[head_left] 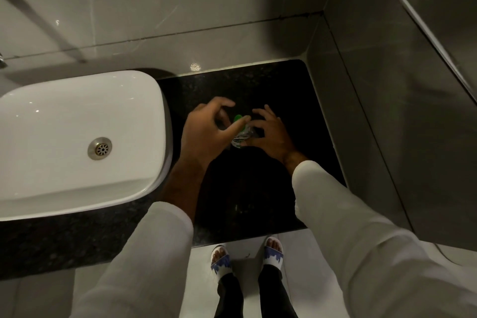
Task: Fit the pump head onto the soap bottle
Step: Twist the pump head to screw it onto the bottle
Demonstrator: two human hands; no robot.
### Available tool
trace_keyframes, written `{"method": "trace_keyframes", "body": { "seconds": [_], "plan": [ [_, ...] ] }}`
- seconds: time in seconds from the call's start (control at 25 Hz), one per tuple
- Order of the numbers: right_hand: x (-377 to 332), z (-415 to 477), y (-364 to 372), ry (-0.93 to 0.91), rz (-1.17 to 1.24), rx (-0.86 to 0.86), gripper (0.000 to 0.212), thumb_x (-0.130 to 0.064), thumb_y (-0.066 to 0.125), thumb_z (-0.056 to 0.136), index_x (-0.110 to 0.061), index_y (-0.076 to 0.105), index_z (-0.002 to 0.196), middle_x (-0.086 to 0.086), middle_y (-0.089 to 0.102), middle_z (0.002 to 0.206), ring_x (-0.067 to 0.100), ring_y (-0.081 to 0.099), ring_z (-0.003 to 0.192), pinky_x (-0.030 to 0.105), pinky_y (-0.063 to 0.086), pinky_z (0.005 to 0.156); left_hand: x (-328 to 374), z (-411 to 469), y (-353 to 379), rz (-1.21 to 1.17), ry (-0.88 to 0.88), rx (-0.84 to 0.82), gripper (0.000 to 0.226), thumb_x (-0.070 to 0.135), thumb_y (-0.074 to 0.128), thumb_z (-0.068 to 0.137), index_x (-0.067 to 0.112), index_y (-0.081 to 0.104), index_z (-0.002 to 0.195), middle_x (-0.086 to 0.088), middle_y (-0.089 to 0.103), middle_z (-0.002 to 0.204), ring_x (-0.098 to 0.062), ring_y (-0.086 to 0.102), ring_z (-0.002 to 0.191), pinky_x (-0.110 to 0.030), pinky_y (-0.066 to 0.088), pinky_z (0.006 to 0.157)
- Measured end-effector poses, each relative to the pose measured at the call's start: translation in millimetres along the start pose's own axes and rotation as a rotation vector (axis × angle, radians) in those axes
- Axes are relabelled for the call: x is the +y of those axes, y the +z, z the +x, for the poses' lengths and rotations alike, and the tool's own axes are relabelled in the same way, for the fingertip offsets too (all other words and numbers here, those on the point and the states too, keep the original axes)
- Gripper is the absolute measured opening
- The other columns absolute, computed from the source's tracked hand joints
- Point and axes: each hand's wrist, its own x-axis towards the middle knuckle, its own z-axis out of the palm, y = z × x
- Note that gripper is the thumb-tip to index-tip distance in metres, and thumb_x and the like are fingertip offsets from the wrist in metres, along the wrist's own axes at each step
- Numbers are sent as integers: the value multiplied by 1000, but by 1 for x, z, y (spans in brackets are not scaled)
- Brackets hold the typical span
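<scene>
A small clear soap bottle (241,138) with a green-and-white label stands on the black stone counter (245,188) between my two hands. The green pump head (237,119) sits at its top. My left hand (206,131) comes in from the left, and its thumb and fingers close on the pump head. My right hand (271,131) is at the bottle's right side, thumb and fingertips touching the body and holding it steady. Most of the bottle is hidden by my fingers, so I cannot tell how the pump sits on the neck.
A white rectangular basin (77,137) with a metal drain (99,148) rests on the counter just left of my left forearm. Grey tiled walls close in behind and to the right. My sandalled feet (245,255) show below the counter's front edge.
</scene>
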Motion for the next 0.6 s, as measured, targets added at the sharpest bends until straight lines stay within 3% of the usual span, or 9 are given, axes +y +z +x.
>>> {"method": "trace_keyframes", "body": {
  "seconds": [0.12, 0.36, 0.6],
  "plan": [
    [-2, -2, -2, 14, 13, -2, 45, -42, 76, 82, -25, 71, 123, -3, 36, 161, 23, 7, 157, 53, 5, 125, 5, 7, 2, 99, 65, -50, 26, 26, 75, 92, 3, 77, 105, -13, 79, 98, -28, 76, 88, -50, 61, 84],
    [-3, -3, -4, 15, 8, -9, 48, -40, 78, 81, -23, 70, 125, -1, 36, 161, 24, 7, 157, 55, 6, 126, 10, 10, 8, 4, -136, -26, 21, 21, 76, 92, 0, 74, 87, -14, 78, 84, -28, 76, 77, -49, 63, 75],
    [-4, -5, -4, 19, 39, 9, 47, -41, 78, 80, -23, 71, 123, -1, 36, 161, 24, 8, 156, 54, 8, 126, 11, 9, 12, -121, -244, -2, 20, 20, 77, 92, 1, 71, 86, -14, 76, 83, -30, 75, 79, -45, 64, 75]
  ]
}}
